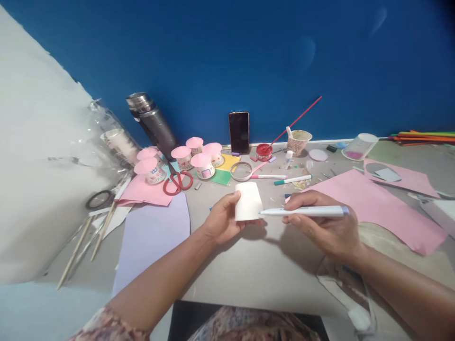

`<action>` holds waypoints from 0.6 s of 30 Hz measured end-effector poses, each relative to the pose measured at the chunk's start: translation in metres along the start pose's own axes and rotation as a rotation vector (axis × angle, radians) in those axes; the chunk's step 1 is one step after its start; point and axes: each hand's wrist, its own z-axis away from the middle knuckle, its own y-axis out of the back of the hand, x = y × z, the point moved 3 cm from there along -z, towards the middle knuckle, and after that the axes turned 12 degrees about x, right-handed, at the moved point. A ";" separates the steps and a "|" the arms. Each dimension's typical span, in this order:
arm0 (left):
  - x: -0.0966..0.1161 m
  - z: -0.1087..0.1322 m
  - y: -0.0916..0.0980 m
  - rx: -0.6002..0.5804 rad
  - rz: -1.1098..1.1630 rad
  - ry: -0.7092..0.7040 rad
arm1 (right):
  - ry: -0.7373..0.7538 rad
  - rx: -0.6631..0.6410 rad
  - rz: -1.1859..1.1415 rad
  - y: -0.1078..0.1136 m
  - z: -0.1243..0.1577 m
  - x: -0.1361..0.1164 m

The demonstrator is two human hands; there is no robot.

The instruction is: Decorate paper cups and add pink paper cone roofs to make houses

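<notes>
My left hand [225, 220] is closed around a plain white paper cup [248, 201], its wider end facing down, above the middle of the table. Between the fingers of my right hand [325, 227] lies a white marker pen [313, 211] with a bluish-purple end. The pen's tip points left and is close to the cup's lower right edge; whether it touches I cannot tell. No marks show on the side of the cup facing me. Beyond my left hand stand several small decorated cups [204, 169] topped with pink paper discs.
Red-handled scissors [173, 183], a tape roll [241, 171] and markers [293, 180] lie behind my hands. A phone [239, 132] leans on the blue wall beside a red paint pot [264, 152]. A flask [152, 123] stands left; pink paper [369, 194] spreads right, lilac paper [152, 241] left.
</notes>
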 end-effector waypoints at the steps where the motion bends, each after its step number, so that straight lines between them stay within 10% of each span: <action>1: -0.001 0.000 -0.001 -0.009 0.002 -0.001 | 0.007 -0.004 0.006 0.000 0.000 -0.001; 18: -0.013 -0.001 0.001 -0.093 0.055 0.027 | 0.023 -0.001 0.116 0.001 0.000 0.000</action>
